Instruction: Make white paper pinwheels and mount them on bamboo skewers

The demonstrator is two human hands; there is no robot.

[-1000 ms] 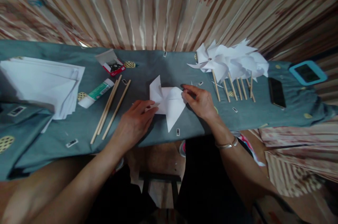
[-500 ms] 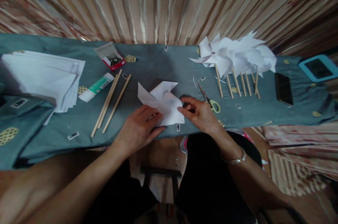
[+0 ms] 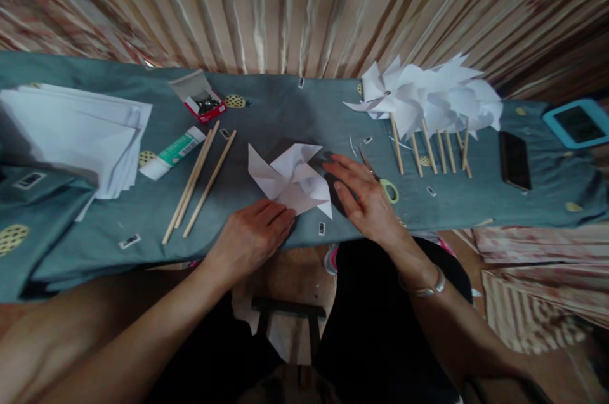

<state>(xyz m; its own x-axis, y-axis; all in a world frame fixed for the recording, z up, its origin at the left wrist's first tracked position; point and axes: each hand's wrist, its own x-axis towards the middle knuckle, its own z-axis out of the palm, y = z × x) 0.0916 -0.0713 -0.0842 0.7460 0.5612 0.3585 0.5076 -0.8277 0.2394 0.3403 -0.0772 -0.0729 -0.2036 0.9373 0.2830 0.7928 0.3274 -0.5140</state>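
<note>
A white paper pinwheel point(image 3: 290, 175) with folded blades lies on the cloth in front of me. My left hand point(image 3: 254, 229) is closed on its near edge, fingers together, the thumb mostly hidden. To the right of the pinwheel, my right hand point(image 3: 364, 198) is open with fingers stretched out and nothing in it; it is apart from the paper. Scissors point(image 3: 387, 189) with pale green handles lie just beyond the right hand, their blades partly covered by it.
Wooden sticks point(image 3: 209, 185) and a glue stick point(image 3: 172, 153) lie on the left, near a stack of paper point(image 3: 71, 144). An open red box point(image 3: 204, 106) holds small metal pieces. Finished pinwheels point(image 3: 428, 96) on sticks, a phone point(image 3: 514, 161) and a blue-framed device point(image 3: 578, 123) are on the right.
My right hand has let go of the pinwheel's right side and opened beside it. The near blade now lies folded in, with my left hand on the near edge.
</note>
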